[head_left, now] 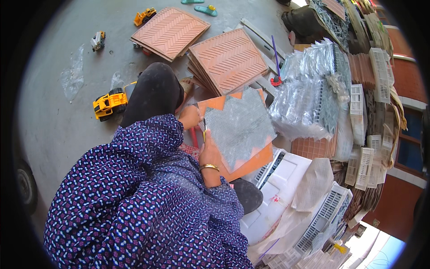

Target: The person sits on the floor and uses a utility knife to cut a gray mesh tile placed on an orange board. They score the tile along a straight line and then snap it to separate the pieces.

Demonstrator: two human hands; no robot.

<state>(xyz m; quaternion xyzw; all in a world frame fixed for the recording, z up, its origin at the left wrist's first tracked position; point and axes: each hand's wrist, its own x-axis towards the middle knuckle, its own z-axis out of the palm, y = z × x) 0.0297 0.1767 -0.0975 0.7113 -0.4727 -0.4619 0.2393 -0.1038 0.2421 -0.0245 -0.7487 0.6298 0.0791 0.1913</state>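
Observation:
A grey mesh-textured sheet [239,127] with a zigzag outline rests on an orange board [257,162], which is tilted across my lap. My left hand [190,117] is closed at the board's near left corner; what its fingers hold is hidden. My right hand [209,154], with a gold bangle at the wrist, lies along the left edge of the sheet. Its fingers are closed on a thin yellow-and-black tool [204,128], which points up toward my left hand. The kind of tool is too small to tell.
Stacks of orange herringbone-patterned boards [230,58] lie ahead. To the right are plastic-wrapped grey sheets [300,105], a white panel [282,190] and white crates [357,112]. A yellow toy loader [110,104] stands left of my knee; green slippers [206,10] lie farther off.

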